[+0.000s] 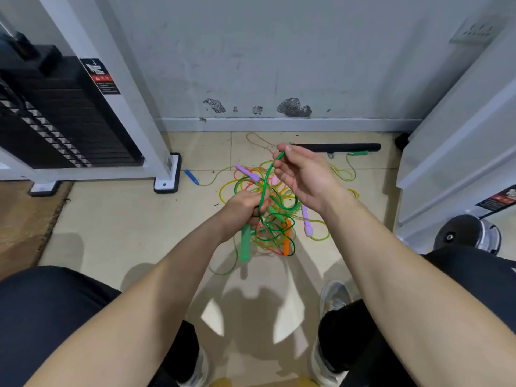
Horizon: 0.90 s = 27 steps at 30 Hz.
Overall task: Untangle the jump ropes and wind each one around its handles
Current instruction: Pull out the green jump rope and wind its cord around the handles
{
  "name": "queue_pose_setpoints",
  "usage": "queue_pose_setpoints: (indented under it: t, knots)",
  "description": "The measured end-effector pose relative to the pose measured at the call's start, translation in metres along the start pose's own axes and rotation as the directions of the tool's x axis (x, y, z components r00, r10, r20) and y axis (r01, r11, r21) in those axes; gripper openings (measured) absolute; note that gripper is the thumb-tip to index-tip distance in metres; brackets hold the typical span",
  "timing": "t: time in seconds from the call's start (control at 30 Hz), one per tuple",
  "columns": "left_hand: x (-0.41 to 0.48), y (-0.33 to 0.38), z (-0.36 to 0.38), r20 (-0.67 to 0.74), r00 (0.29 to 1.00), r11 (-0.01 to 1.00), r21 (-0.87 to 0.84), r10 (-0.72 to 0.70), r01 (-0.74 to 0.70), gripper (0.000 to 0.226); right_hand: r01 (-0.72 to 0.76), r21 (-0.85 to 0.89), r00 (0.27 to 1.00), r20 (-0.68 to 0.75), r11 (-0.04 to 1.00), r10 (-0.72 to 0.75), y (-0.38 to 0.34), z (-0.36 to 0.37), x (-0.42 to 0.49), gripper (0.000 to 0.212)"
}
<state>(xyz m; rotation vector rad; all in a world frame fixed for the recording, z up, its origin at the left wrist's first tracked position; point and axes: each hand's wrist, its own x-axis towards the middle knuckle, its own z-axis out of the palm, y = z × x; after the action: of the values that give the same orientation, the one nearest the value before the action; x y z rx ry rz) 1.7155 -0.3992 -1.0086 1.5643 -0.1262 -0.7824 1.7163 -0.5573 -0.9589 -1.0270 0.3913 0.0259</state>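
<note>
My left hand (pixel 243 209) is clenched around the top of the green handle (pixel 245 245), whose long axis hangs nearly straight down. My right hand (pixel 304 174), higher and farther from me, pinches the green rope (pixel 266 177). From this pinch the rope slants down to my left hand, and its lower loops hang over the tangle (pixel 243 182) on the floor. I think the next winding turn goes toward the left.
</note>
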Motion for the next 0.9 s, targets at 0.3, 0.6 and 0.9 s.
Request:
queue_pose_setpoints:
  t: [0.3,0.6,0.9]
  knots:
    - [-0.007,0.054,-0.008,0.083,0.993,0.649,-0.752,-0.084,0.118,0.056,-0.029,-0.610,0.986,-0.145,0.792,-0.076,0.072,-0.034,-0.011,0.034]
    - [-0.001,0.065,-0.065,-0.234,0.965,0.568,-0.813,-0.115,-0.129,0.051,-0.162,-0.948,0.969,-0.101,0.274,0.225,0.119,-0.080,-0.019,0.023]
    - [0.007,-0.023,-0.053,-0.564,0.820,0.963,0.154,-0.099,0.223,0.024,-0.133,-0.549,0.991,-0.093,0.825,0.098,0.031,-0.040,-0.004,0.022]
